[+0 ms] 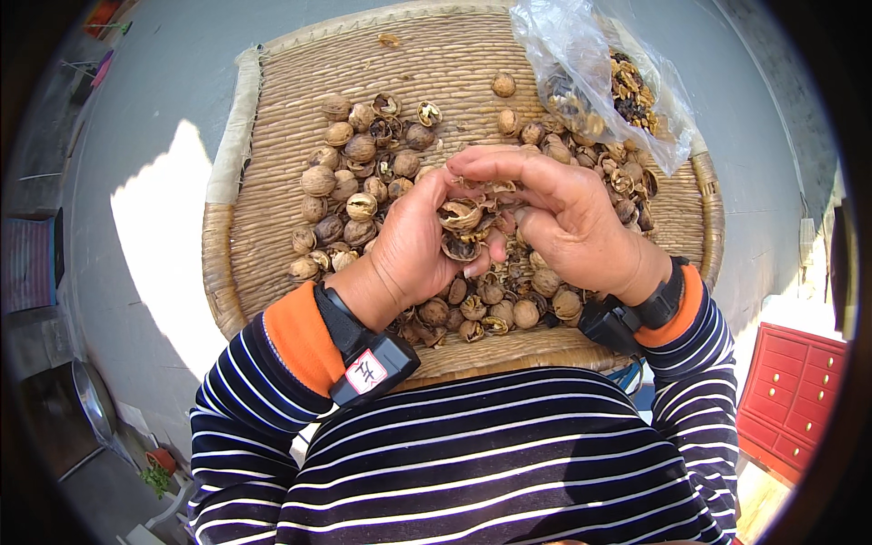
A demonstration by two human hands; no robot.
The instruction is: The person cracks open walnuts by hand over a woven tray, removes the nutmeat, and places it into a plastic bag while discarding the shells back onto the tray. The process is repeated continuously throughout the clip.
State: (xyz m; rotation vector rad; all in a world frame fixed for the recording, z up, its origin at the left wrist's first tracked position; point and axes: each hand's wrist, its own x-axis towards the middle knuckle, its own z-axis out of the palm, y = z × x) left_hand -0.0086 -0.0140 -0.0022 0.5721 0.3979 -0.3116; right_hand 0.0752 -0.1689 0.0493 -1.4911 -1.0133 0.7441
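Observation:
Cracked walnut shells (462, 215) lie cupped in my left hand (415, 248), with broken, dark-edged halves facing up. From the other side my right hand (575, 221) curls over them, its fingertips meeting the left hand's thumb. Thin shell fragments (501, 187) sit between the two hands, within the right hand's bent fingers. Below both hands is a woven wicker surface (436, 61) with a cloth-bound edge. To the left is a group of walnuts (361, 148), some whole and some split. More walnuts (525, 313) and shell bits are spread beneath my wrists.
A clear plastic bag (579, 75) holding walnut kernels (630, 92) rests at the back right. Beside it is a heap of walnuts and shells (623, 180). Black devices (381, 371) are strapped to both wrists. A red drawer cabinet (790, 392) stands at the far right.

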